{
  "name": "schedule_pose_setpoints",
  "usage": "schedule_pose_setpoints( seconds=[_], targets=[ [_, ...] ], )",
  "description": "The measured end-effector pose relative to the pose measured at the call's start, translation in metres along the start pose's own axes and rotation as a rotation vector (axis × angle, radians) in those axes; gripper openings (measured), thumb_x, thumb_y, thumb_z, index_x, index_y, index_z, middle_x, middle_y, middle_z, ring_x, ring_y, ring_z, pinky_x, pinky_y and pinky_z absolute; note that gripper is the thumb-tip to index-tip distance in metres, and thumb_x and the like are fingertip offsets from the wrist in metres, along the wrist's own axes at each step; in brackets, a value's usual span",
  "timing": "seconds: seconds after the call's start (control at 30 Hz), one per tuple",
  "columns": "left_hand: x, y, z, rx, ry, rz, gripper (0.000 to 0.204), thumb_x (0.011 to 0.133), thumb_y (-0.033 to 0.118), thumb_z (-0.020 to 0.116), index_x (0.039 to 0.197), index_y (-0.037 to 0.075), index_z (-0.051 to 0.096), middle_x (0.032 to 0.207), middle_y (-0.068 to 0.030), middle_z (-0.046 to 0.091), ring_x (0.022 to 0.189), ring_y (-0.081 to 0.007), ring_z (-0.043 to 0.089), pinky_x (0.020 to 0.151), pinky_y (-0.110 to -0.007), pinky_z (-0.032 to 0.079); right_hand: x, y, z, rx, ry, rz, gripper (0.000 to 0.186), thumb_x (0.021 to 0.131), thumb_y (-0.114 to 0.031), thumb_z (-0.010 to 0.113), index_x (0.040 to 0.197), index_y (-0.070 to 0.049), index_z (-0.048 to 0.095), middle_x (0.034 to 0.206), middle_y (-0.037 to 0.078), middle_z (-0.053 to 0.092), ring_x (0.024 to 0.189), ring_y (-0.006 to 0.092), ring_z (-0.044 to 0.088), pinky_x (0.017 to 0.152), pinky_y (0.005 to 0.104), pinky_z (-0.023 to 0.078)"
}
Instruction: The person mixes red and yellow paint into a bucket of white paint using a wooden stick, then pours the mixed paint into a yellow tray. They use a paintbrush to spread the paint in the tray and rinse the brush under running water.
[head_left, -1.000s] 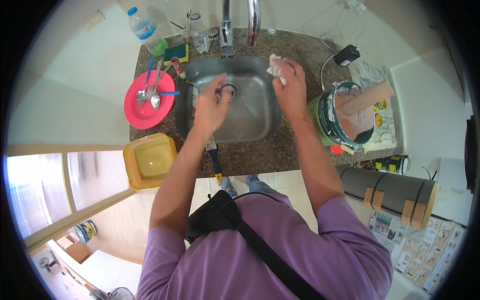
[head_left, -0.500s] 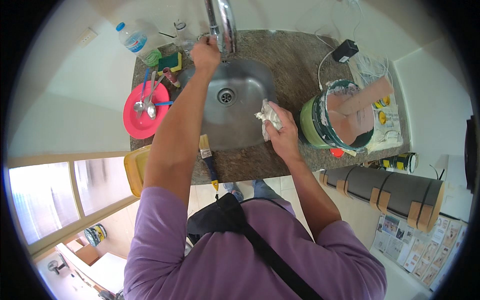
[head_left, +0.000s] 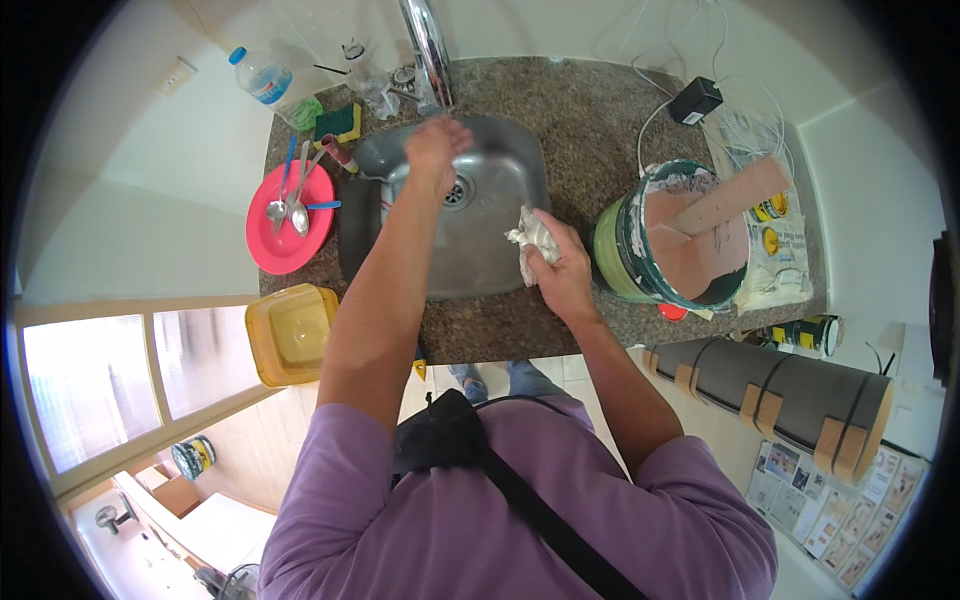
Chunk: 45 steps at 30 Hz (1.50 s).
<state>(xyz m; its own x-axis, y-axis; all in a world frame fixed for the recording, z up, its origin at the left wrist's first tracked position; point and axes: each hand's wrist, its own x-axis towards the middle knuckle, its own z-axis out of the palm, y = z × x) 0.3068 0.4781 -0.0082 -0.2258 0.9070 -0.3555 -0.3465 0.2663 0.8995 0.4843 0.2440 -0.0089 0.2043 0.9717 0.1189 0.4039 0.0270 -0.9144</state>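
Note:
My left hand is open and empty below the chrome tap, over the upper part of the steel sink, fingers stretched out. My right hand is closed on a crumpled white cloth at the sink's right edge. Just right of it stands a green bucket holding pinkish paint and a wide wooden stick. A paintbrush's yellow-tipped handle shows at the counter's front edge, the rest hidden behind my left forearm.
Left on the granite counter are a pink plate with cutlery, a sponge, bottles and a yellow tub. Right lie a black adapter, cables and newspaper. Below right is a grey roll.
My left hand went up to the tap, then dropped below it with fingers stretched. My right hand moved down and left with the cloth from the sink's upper right, and is now steady.

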Motion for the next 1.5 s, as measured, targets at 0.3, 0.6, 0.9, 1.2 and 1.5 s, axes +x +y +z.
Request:
schedule_pose_setpoints(
  seconds=[0.3, 0.6, 0.9, 1.2, 1.5],
  targets=[
    [0.031, 0.034, -0.014, 0.632, 0.123, 0.588, 0.028, 0.106, 0.026, 0.06, 0.108, 0.001, 0.071, 0.087, -0.0162, 0.074, 0.079, -0.0292, 0.074, 0.075, -0.044, 0.056, -0.003, 0.004, -0.005, 0.023, -0.008, 0.003, 0.051, 0.093, -0.009, 0.072, 0.143, -0.008, 0.062, 0.13, 0.017, 0.066, 0.121, 0.0296, 0.064, 0.105, 0.0382, 0.049],
    [-0.017, -0.046, 0.003, 0.147, -0.16, 0.015, 0.023, 0.104, 0.022, 0.065, 0.105, -0.001, 0.07, 0.078, -0.0101, 0.071, 0.074, -0.0189, 0.07, 0.063, -0.035, 0.053, 0.018, 0.002, 0.008, 0.059, 0.09, 0.013, 0.046, 0.096, -0.008, 0.069, 0.142, -0.007, 0.063, 0.134, 0.018, 0.066, 0.12, 0.0269, 0.064, 0.105, 0.0363, 0.049],
    [-0.022, -0.062, -0.021, 0.187, -0.2, -0.165, 0.027, 0.1, 0.026, 0.073, 0.116, 0.005, 0.065, 0.098, -0.007, 0.067, 0.076, -0.0146, 0.063, 0.064, -0.031, 0.051, 0.054, 0.009, 0.03, 0.546, 0.05, 0.334, 0.031, 0.106, -0.016, 0.063, 0.134, -0.004, 0.064, 0.119, 0.008, 0.071, 0.107, 0.0166, 0.068, 0.092, 0.0338, 0.056],
    [-0.065, -0.074, -0.017, 0.6, -0.254, 0.39, 0.046, 0.108, 0.035, 0.059, 0.143, 0.004, 0.063, 0.125, -0.0144, 0.07, 0.111, -0.0195, 0.063, 0.095, -0.033, 0.051, 0.11, 0.025, 0.127, 1.029, -0.039, 0.703, 0.035, 0.11, -0.03, 0.052, 0.137, -0.008, 0.053, 0.108, 0.009, 0.064, 0.094, 0.0214, 0.065, 0.069, 0.0388, 0.056],
    [-0.063, -0.072, -0.009, 0.44, -0.279, 0.311, 0.038, 0.112, 0.026, 0.051, 0.145, 0.009, 0.062, 0.125, -0.0142, 0.07, 0.109, -0.0211, 0.065, 0.096, -0.033, 0.051, 0.144, 0.045, 0.134, 1.042, -0.052, 0.781, 0.044, 0.113, -0.036, 0.045, 0.147, -0.009, 0.048, 0.125, 0.014, 0.065, 0.11, 0.0287, 0.067, 0.086, 0.0467, 0.058]
  ],
)
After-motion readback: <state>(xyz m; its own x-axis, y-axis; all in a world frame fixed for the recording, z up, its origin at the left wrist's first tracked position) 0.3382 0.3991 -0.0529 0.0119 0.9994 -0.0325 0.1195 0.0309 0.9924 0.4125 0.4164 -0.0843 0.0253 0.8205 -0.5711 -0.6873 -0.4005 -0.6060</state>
